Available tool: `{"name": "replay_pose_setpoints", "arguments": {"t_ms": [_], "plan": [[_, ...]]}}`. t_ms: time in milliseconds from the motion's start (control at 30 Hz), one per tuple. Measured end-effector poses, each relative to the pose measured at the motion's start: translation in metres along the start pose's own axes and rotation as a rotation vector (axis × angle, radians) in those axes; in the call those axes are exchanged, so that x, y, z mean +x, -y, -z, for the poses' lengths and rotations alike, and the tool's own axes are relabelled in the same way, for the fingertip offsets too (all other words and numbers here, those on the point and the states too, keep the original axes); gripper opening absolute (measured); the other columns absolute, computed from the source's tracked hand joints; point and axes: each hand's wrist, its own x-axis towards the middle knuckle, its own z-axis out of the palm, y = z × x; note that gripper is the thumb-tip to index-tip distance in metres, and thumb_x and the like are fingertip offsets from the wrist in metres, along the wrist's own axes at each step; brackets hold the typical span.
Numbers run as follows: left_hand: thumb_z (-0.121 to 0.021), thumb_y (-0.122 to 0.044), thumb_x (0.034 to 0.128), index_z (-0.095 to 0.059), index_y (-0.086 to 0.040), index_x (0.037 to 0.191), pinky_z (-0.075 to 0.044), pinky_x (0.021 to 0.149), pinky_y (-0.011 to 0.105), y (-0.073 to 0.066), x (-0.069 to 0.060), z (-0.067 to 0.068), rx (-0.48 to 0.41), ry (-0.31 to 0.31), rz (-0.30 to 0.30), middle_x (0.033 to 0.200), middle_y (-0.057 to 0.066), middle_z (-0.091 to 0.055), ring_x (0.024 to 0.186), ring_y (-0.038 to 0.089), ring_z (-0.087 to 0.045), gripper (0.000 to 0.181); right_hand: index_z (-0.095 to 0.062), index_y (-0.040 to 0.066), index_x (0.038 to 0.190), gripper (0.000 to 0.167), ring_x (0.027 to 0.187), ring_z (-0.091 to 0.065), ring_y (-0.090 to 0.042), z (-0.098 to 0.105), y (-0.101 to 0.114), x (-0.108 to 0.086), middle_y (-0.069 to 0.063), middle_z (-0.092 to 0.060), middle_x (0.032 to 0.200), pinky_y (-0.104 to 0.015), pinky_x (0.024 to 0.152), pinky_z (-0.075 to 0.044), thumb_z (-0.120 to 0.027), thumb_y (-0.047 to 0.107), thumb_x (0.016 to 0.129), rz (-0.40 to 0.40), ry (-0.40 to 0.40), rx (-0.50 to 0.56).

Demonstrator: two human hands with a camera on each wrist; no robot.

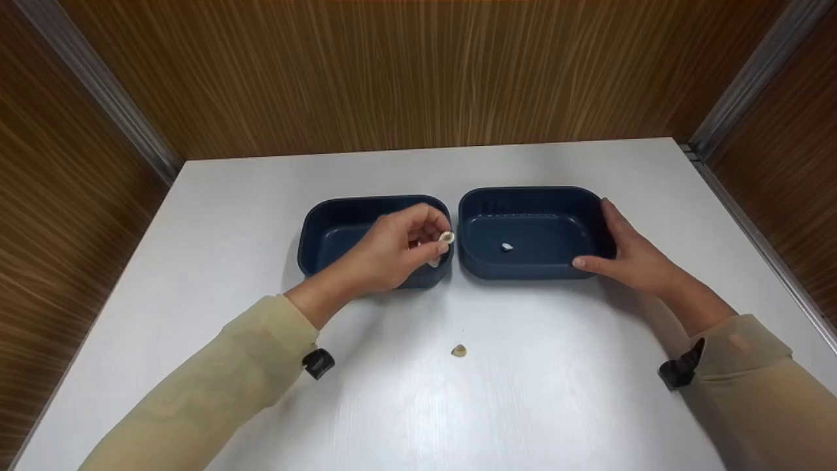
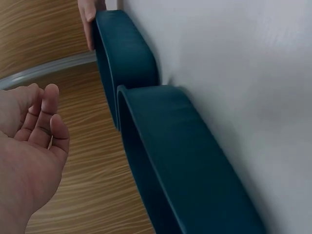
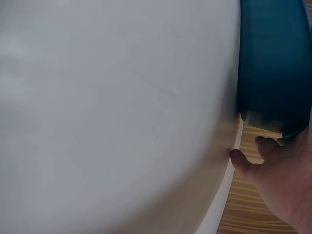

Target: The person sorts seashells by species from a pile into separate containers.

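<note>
My left hand [image 1: 399, 252] is over the right end of the left blue box [image 1: 310, 229]. Its thumb and fingertips pinch a small pale shell [image 1: 447, 237], and another whitish bit shows below the thumb. In the left wrist view the shell is hidden behind the curled fingers. With fingers and thumb spread, my right hand [image 1: 631, 261] rests at the right end of the right blue box [image 1: 523, 269]. A small white shell [image 1: 507, 247] lies inside that box. On the table in front of the boxes lies a yellowish shell [image 1: 459, 351].
The two boxes stand side by side on a white table [image 1: 556, 379], with a narrow gap between them. A wood-grain panel [image 1: 418, 78] rises behind the table, with more panels at both sides.
</note>
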Motion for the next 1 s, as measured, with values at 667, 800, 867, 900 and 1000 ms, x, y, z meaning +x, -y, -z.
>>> {"name": "replay_pose_setpoints", "arguments": {"t_ms": [667, 800, 867, 900, 1000], "plan": [[-0.063, -0.005, 0.1074, -0.062, -0.005, 0.127, -0.057, 0.086, 0.027, 0.012, 0.060, -0.017, -0.025, -0.056, 0.087, 0.110, 0.006, -0.064, 0.098, 0.019, -0.064, 0.020, 0.015, 0.014, 0.169, 0.123, 0.162, 0.008, -0.040, -0.001, 0.001, 0.001, -0.016, 0.012, 0.176, -0.069, 0.126, -0.004, -0.079, 0.044, 0.095, -0.008, 0.002, -0.014], [-0.061, -0.007, 0.1087, -0.062, -0.007, 0.127, -0.056, 0.086, 0.025, 0.018, 0.069, -0.024, -0.011, -0.053, 0.108, 0.110, 0.005, -0.064, 0.098, 0.018, -0.063, 0.018, 0.015, 0.013, 0.169, 0.123, 0.162, 0.008, -0.040, -0.001, 0.001, 0.001, -0.016, 0.012, 0.176, -0.069, 0.126, -0.005, -0.079, 0.043, 0.096, 0.007, 0.000, -0.005], [-0.061, -0.008, 0.1091, -0.062, -0.006, 0.127, -0.055, 0.085, 0.025, 0.020, 0.073, -0.027, 0.004, -0.055, 0.112, 0.109, 0.005, -0.064, 0.097, 0.018, -0.062, 0.018, 0.015, 0.013, 0.169, 0.123, 0.161, 0.008, -0.040, -0.001, 0.001, 0.001, -0.017, 0.013, 0.176, -0.069, 0.126, -0.006, -0.079, 0.042, 0.096, 0.012, 0.001, -0.001], [-0.061, -0.009, 0.1092, -0.062, -0.006, 0.127, -0.055, 0.085, 0.025, 0.022, 0.075, -0.029, 0.012, -0.057, 0.115, 0.109, 0.005, -0.064, 0.096, 0.016, -0.062, 0.018, 0.015, 0.013, 0.169, 0.123, 0.161, 0.008, -0.040, -0.001, 0.000, 0.001, -0.017, 0.012, 0.176, -0.069, 0.126, -0.006, -0.079, 0.042, 0.096, 0.013, 0.000, -0.001], [-0.061, -0.010, 0.1093, -0.063, -0.006, 0.127, -0.055, 0.084, 0.025, 0.026, 0.081, -0.034, 0.029, -0.061, 0.126, 0.110, 0.005, -0.065, 0.096, 0.015, -0.062, 0.019, 0.015, 0.013, 0.169, 0.123, 0.161, 0.007, -0.041, -0.002, 0.000, 0.000, -0.018, 0.012, 0.176, -0.069, 0.126, -0.006, -0.080, 0.041, 0.095, 0.014, -0.003, -0.001]]}}
